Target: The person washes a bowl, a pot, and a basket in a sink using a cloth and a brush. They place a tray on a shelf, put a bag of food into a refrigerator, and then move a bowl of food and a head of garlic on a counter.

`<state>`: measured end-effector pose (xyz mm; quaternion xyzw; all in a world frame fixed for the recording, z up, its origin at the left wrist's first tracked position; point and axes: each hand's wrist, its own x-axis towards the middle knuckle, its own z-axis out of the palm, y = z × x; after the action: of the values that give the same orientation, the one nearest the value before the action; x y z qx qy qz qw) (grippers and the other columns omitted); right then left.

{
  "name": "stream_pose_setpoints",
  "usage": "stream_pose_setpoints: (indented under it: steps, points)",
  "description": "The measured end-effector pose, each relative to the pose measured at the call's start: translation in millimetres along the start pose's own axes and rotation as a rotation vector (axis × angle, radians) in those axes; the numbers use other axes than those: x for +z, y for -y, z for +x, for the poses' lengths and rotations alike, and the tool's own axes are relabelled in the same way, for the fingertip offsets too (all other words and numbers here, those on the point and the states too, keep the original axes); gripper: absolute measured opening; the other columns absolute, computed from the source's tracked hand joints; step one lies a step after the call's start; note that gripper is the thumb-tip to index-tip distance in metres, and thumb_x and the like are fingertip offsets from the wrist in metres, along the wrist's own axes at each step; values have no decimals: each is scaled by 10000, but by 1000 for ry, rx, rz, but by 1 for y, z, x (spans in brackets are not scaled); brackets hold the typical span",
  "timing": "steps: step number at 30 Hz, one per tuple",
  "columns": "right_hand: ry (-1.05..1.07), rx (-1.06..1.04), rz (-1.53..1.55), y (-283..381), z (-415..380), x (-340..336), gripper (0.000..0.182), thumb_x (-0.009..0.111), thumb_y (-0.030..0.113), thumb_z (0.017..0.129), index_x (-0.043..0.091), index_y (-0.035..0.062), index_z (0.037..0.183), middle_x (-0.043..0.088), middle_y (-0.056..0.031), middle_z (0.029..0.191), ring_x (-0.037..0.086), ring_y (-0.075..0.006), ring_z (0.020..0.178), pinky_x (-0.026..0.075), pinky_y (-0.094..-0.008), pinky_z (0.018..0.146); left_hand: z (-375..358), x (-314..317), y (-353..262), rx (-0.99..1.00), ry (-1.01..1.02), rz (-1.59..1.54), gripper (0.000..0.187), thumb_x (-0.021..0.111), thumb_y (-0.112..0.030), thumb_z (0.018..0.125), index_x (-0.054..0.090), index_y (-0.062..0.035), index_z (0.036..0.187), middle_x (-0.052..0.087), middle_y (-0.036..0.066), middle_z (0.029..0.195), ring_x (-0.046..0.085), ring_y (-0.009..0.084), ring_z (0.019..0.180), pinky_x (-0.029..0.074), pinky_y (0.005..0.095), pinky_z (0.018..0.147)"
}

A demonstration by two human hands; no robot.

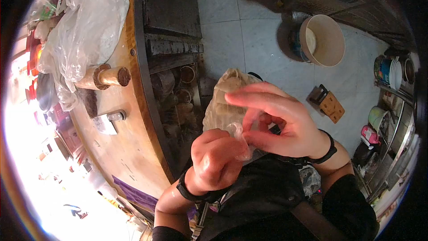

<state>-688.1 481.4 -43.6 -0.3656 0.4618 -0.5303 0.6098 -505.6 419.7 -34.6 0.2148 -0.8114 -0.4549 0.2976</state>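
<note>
A clear plastic bag point(229, 85) with light brown contents hangs in front of my body, below both hands. My left hand point(216, 158) is closed on the bag's gathered, crinkled top. To its right, my right hand point(278, 118) is curled, with its thumb and a finger close to the same crinkled plastic and its other fingers stretched out over the bag. Whether its fingertips grip the plastic is hard to tell.
On the left, a wooden counter point(138, 145) holds a wooden rolling pin point(109, 77) and a large plastic bag point(96, 18). A bucket point(327, 40) and a wooden block point(332, 107) are on the tiled floor. Metal racks point(394, 127) line the right.
</note>
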Motion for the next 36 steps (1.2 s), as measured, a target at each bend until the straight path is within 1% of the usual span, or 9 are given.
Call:
stream_pose_setpoints:
  steps: [7, 16, 19, 21, 23, 25, 27, 34, 36]
  points:
    - [300, 91, 72, -7, 2, -9, 264, 671, -5, 792, 644, 55, 1047, 641, -4, 954, 583, -57, 792, 425, -169, 597, -9, -9, -4, 179, 107, 130, 423, 744, 13, 582, 574, -107, 950, 502, 17, 707, 468, 198, 507, 365, 304, 443]
    - [312, -81, 669, -6, -30, 9, 98, 511, 115, 967, 505, 47, 1036, 479, 30, 846, 458, -59, 753, 391, -213, 674, -25, -1, -27, -320, -90, -113, 142, 596, -155, 864, 532, -73, 960, 552, 79, 871, 532, 222, 687, 448, 372, 611]
    - [-35, -776, -532, 5, -41, 27, 224, 550, 124, 925, 577, 43, 1132, 458, -9, 766, 493, -134, 692, 414, -239, 607, -27, -19, -34, -399, -91, -53, 228, 533, -248, 949, 498, -46, 1049, 575, 101, 844, 546, 195, 760, 483, 412, 716]
    - [-143, -866, -838, -3, -48, 27, 353, 599, 124, 857, 606, 53, 1202, 438, -21, 733, 502, -158, 677, 422, -256, 558, -31, -24, -20, -667, -281, -818, 234, 597, -214, 917, 479, -44, 1027, 585, 120, 880, 543, 203, 755, 486, 385, 699]
    - [-284, -878, -1070, -12, -44, 24, 425, 626, 120, 785, 625, 65, 1206, 431, -1, 715, 502, -139, 667, 422, -260, 533, -3, -21, -36, 17, 81, 735, 156, 494, -200, 964, 476, -47, 993, 597, 142, 908, 551, 236, 749, 494, 394, 690]
    - [-370, -994, -1088, -16, -39, 26, 441, 626, 112, 744, 640, 65, 1182, 445, 9, 719, 503, -138, 637, 422, -264, 528, -7, -21, -27, 90, 9, 811, 171, 522, -224, 940, 480, -62, 967, 606, 165, 931, 539, 277, 733, 478, 393, 663]
    - [-385, -950, -952, -16, -37, 29, 376, 646, 137, 741, 667, 61, 1109, 427, -2, 684, 495, -151, 599, 411, -268, 520, -8, -21, -28, -653, -92, -88, 249, 596, -238, 882, 483, -48, 998, 595, 169, 929, 530, 279, 738, 440, 405, 682]
    - [60, -474, -318, -33, -46, 30, 182, 624, 160, 840, 646, 2, 927, 551, -25, 745, 523, -176, 596, 419, -257, 526, 6, -11, -72, -430, 34, -176, 434, 678, -203, 829, 415, -30, 1127, 456, 58, 942, 457, 157, 815, 399, 301, 743]
    - [390, 281, 453, -27, -49, 30, 179, 534, 135, 859, 636, 8, 935, 583, -49, 724, 530, -164, 594, 426, -283, 563, -10, -12, -68, -487, 102, -412, 449, 710, -259, 831, 424, -33, 1093, 453, 48, 945, 458, 155, 809, 397, 294, 723]
